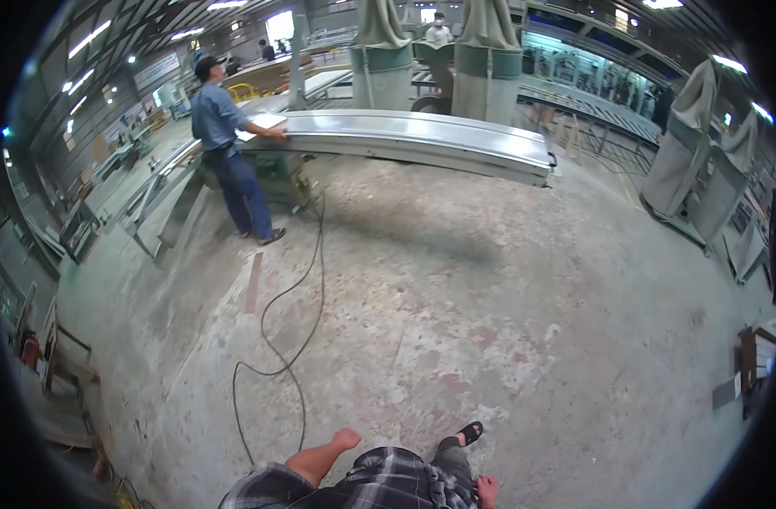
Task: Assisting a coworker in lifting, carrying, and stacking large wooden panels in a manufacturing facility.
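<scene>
My left hand [347,439] hangs in front of my body with its fingers curled in, and nothing shows in it. Lower and to the right, my right hand [487,490] is by my side, also loosely closed with no object visible. Neither hand touches anything; bare concrete floor [524,339] lies beneath them. Nearest to the left hand is a thin dark cable [303,407] looping over the floor. Farther ahead, a long silvery metal machine bed [413,127] extends to the right, and a co-worker [223,127] in blue stands with a hand at its left end.
The cable runs from the green machine base [273,170] toward my left foot side. Large dust-collector bags [384,72] rise behind the bed, with another bagged unit [693,161] at right. A wooden bench [66,373] edges the left. Another person [439,32] stands far back.
</scene>
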Action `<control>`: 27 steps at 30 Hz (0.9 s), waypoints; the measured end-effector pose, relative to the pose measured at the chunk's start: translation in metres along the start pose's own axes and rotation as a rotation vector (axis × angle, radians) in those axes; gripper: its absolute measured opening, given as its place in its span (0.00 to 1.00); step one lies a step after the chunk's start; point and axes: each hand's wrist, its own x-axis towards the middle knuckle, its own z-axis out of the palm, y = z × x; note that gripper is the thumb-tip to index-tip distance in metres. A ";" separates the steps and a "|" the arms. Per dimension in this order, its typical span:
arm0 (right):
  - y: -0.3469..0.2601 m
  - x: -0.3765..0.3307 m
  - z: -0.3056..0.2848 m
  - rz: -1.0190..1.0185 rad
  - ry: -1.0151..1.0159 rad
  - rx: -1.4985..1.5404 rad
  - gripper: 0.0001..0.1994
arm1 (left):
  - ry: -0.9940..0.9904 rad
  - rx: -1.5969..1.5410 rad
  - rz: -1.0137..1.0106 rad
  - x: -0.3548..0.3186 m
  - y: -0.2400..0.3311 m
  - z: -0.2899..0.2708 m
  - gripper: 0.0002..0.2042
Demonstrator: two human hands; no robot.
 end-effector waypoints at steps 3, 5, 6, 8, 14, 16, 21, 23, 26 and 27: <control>-0.002 0.056 -0.052 0.128 -0.020 0.220 0.10 | -0.178 -0.042 -0.098 -0.010 0.026 0.010 0.18; -0.024 0.090 -0.091 0.435 -0.123 0.400 0.09 | -0.331 -0.268 -0.394 -0.014 0.065 0.005 0.20; -0.039 0.107 -0.109 0.414 -0.126 0.417 0.07 | -0.196 -0.223 -0.262 -0.010 0.090 -0.002 0.21; -0.069 0.139 -0.138 0.384 -0.156 0.440 0.05 | -0.098 -0.199 -0.075 0.002 0.144 -0.019 0.21; -0.154 0.229 -0.172 0.370 0.053 0.289 0.07 | 0.239 -0.555 0.138 0.050 0.283 -0.077 0.16; -0.172 0.252 -0.172 0.356 0.044 0.312 0.08 | 0.192 -0.688 0.132 0.067 0.307 -0.086 0.16; -0.199 0.289 -0.159 0.363 0.048 0.321 0.09 | 0.148 -0.452 -0.001 0.132 0.310 -0.077 0.18; -0.205 0.299 -0.160 0.392 0.000 0.352 0.08 | 0.061 -0.376 -0.080 0.161 0.303 -0.066 0.18; -0.206 0.318 -0.173 0.408 -0.049 0.266 0.07 | 0.016 -0.290 -0.258 0.196 0.309 -0.058 0.19; -0.203 0.327 -0.179 0.413 -0.066 0.228 0.07 | -0.037 -0.295 -0.243 0.207 0.317 -0.061 0.19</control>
